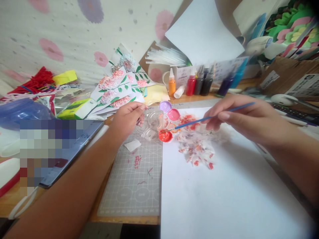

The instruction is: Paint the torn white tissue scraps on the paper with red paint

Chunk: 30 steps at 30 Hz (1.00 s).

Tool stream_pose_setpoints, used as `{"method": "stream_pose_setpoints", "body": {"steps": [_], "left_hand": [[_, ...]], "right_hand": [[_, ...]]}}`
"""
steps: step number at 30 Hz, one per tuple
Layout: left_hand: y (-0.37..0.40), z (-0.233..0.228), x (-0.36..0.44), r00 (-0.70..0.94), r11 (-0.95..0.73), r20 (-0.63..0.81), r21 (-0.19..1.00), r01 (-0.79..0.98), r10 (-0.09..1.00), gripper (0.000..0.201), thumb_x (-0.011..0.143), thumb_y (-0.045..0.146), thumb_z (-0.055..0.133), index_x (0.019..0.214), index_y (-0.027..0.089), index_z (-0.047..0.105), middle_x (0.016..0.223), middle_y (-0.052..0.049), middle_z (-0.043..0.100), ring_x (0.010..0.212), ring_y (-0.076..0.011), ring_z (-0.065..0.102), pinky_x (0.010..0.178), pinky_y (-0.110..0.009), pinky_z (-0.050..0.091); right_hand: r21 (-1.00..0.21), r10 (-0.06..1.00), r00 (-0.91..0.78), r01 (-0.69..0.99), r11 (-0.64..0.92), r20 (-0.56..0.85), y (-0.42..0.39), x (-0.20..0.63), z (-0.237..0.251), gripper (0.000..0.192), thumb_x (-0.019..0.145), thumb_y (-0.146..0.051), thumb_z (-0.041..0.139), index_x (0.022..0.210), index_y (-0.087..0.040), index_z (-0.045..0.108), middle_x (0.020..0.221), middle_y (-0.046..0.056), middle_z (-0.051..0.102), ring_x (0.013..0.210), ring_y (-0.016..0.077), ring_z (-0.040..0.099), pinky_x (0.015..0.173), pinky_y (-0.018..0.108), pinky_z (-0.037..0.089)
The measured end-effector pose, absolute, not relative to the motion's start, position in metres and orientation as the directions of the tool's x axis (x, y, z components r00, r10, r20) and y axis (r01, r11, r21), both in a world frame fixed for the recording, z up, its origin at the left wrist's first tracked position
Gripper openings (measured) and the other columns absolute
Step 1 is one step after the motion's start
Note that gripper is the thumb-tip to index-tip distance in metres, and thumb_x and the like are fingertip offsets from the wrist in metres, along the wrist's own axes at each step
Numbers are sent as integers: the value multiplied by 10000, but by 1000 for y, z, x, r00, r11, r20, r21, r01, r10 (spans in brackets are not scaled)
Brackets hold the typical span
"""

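Observation:
My right hand (239, 116) grips a thin blue paintbrush (199, 121), whose tip reaches into the red well of a clear flower-shaped paint palette (156, 121). My left hand (127, 118) pinches the palette's left rim and steadies it. The palette also holds lilac and pink paint. It sits at the top left corner of a large white sheet (224, 196). Just right of the palette, on the sheet, lies a crumpled tissue blotted with red paint (196, 146).
A grey cutting mat (134, 179) lies under the palette. A tablet (62, 149) sits at the left. Painted flower cards (119, 86) and coloured ink bottles (199, 83) line the back. A keyboard and mouse (284, 99) are at the right.

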<state>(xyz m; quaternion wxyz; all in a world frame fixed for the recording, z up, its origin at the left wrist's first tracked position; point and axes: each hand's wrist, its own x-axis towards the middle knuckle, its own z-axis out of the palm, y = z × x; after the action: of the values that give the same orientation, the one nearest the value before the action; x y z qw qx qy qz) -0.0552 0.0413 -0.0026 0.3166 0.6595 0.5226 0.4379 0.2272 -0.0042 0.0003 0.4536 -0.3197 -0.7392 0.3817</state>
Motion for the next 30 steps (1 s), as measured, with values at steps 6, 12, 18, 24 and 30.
{"method": "stream_pose_setpoints", "body": {"steps": [6,12,18,24,30], "left_hand": [[43,-5,-57,83,-262,250,872,414,965,172,797,287,499,802,170,625,475,32,498,450,-97,442,474,-225,363],[43,-7,-57,68,-253,248,870,423,966,164,792,291,511,799,177,628,478,33,500,439,-95,439,470,-227,355],[44,-7,-58,73,-251,243,865,434,967,182,791,302,513,826,172,635,479,33,495,448,-99,435,481,-236,355],[43,-5,-57,66,-244,240,861,447,969,190,799,304,505,816,162,631,475,34,496,451,-98,441,483,-234,363],[45,-4,-59,56,-262,262,875,407,963,143,784,257,505,765,164,612,457,38,490,435,-88,438,458,-217,363]], "right_hand": [[-826,809,-411,196,529,420,-7,226,3,100,836,-273,564,848,-190,619,722,13,658,653,82,628,579,175,521],[-839,799,-467,192,509,377,-5,223,4,104,837,-271,562,837,-195,634,718,7,666,656,71,631,568,142,505],[-877,810,-477,147,456,341,-4,225,2,110,832,-286,571,819,-201,640,719,4,670,648,78,633,559,150,503],[-935,865,-394,40,353,310,-1,229,0,155,802,-338,607,807,-183,612,707,18,664,653,107,640,550,189,501],[-950,942,-134,-102,295,307,3,233,12,197,673,-325,700,679,-170,579,573,-3,627,520,112,605,466,208,472]]}}
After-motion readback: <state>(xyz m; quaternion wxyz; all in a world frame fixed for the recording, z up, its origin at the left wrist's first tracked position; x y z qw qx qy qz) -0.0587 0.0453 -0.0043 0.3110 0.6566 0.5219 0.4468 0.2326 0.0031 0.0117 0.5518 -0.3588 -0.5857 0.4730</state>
